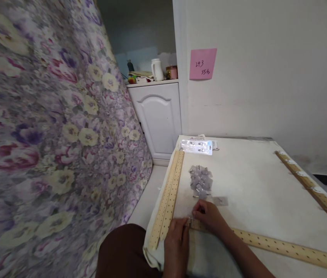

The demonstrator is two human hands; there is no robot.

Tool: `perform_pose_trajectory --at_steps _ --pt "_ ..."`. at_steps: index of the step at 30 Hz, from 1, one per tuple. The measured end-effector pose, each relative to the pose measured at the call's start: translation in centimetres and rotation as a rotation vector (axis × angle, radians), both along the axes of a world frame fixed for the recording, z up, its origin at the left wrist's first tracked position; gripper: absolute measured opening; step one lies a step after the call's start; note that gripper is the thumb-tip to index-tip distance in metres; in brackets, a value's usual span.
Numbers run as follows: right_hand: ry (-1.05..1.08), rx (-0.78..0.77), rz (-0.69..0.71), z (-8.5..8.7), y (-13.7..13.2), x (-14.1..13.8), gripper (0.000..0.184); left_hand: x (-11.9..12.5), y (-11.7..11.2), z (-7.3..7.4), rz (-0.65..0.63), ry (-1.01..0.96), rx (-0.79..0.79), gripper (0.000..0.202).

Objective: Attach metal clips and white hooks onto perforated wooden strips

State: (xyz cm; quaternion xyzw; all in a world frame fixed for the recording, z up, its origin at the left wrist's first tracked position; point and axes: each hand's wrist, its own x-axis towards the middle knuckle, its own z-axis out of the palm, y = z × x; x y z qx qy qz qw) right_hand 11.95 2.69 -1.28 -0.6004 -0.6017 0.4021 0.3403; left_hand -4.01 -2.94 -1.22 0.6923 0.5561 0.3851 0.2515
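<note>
My left hand (177, 241) rests on the near edge of the white table (253, 181), fingers curled at the left end of a perforated wooden strip (282, 247). My right hand (208, 216) pinches the same end of that strip, fingertips pressed together. Just beyond the hands lies a small clear bag (220, 200) and a pile of small clear bags with metal parts (200, 180). What the fingertips pinch is too small to make out.
Two more perforated wooden strips (169, 193) lie along the table's left edge, and another strip (314, 189) along the right. A blister pack (196, 146) lies at the far edge. A floral curtain (50, 135) hangs at left, a white cabinet (159, 116) behind, and a pink note (203, 63) is stuck on the wall.
</note>
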Motion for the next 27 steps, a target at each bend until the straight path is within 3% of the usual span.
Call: perform_pose_trajectory --at_steps 27 --pt "0.02 0.006 0.009 -0.35 0.08 0.07 0.005 0.26 -0.07 -0.21 0.009 0.072 0.065 0.023"
